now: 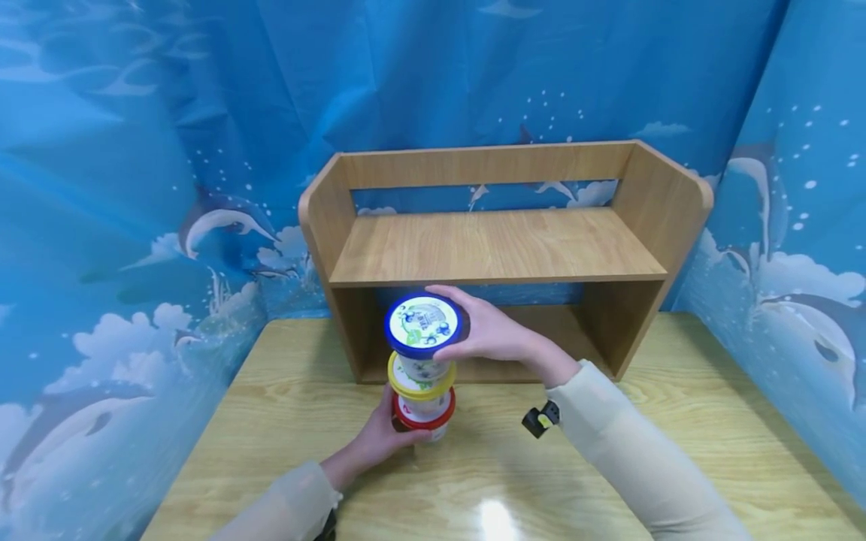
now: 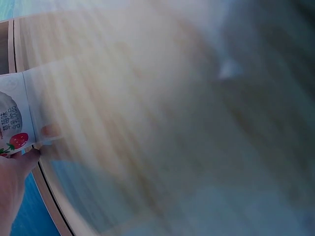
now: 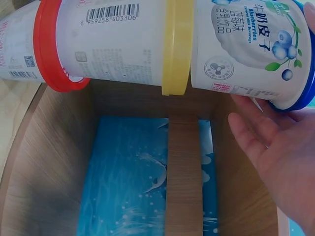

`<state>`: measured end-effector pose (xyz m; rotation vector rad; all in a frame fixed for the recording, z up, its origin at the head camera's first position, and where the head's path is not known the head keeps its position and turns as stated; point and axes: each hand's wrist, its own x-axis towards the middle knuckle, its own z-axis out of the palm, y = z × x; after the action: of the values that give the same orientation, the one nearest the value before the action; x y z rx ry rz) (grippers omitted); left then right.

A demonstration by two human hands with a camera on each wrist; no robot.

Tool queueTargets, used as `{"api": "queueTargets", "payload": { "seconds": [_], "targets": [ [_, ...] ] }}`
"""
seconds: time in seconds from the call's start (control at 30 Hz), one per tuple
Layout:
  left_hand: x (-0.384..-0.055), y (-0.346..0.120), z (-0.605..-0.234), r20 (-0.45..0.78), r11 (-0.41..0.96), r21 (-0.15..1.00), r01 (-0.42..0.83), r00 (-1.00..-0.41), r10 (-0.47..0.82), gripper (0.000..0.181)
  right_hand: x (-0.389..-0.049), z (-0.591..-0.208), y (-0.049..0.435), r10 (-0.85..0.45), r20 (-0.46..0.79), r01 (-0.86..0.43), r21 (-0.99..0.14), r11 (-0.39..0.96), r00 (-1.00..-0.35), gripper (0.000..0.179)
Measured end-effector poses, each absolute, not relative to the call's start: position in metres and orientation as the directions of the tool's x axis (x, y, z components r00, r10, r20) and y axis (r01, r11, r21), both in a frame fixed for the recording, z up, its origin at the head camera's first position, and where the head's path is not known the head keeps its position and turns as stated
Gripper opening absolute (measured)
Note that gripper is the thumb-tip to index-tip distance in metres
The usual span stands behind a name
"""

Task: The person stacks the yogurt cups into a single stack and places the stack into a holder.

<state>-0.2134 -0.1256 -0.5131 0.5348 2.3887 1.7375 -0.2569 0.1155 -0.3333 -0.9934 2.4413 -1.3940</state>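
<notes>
Three white tubs form an upright stack in front of the shelf in the head view. The top tub (image 1: 424,324) has a blue lid with blueberries, the middle tub (image 1: 421,385) a yellow lid, and the bottom tub (image 1: 440,428) a red lid. My right hand (image 1: 499,329) grips the blue-lidded tub from the right, thumb in front and fingers behind. Low on the left side, my left hand (image 1: 384,437) holds the red-lidded tub. Strawberries show on that tub (image 2: 15,115) in the left wrist view. Whether its base touches the table cannot be told.
A two-level wooden shelf (image 1: 501,244) stands on the wooden table (image 1: 291,421) just behind the stack. Its side panels and middle board edge are close to my right hand. A blue curtain (image 1: 433,83) with dolphins surrounds the table at the back and sides.
</notes>
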Motion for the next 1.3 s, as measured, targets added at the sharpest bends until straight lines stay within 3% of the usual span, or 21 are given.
{"api": "queueTargets", "payload": {
  "seconds": [0.37, 0.5, 0.8, 1.3],
  "targets": [
    [-0.212, -0.124, -0.511, 0.098, 0.248, 0.950, 0.191, -0.933, 0.346, 0.090, -0.257, -0.336, 0.109, -0.623, 0.139, -0.446, -0.815, 0.370, -0.770, 0.094],
    [-0.204, -0.121, -0.495, 0.081, 0.256, 0.950, 0.178, -0.934, 0.347, 0.089, -0.257, -0.337, 0.109, -0.618, 0.134, -0.440, -0.817, 0.374, -0.775, 0.094],
    [-0.214, -0.125, -0.514, 0.060, 0.269, 0.949, 0.162, -0.935, 0.350, 0.096, -0.256, -0.338, 0.111, -0.602, 0.131, -0.432, -0.814, 0.388, -0.788, 0.097],
    [-0.213, -0.124, -0.514, 0.080, 0.280, 0.943, 0.180, -0.939, 0.333, 0.097, -0.243, -0.339, 0.160, -0.538, 0.348, -0.548, -0.791, 0.272, -0.768, 0.092]
  ]
}}
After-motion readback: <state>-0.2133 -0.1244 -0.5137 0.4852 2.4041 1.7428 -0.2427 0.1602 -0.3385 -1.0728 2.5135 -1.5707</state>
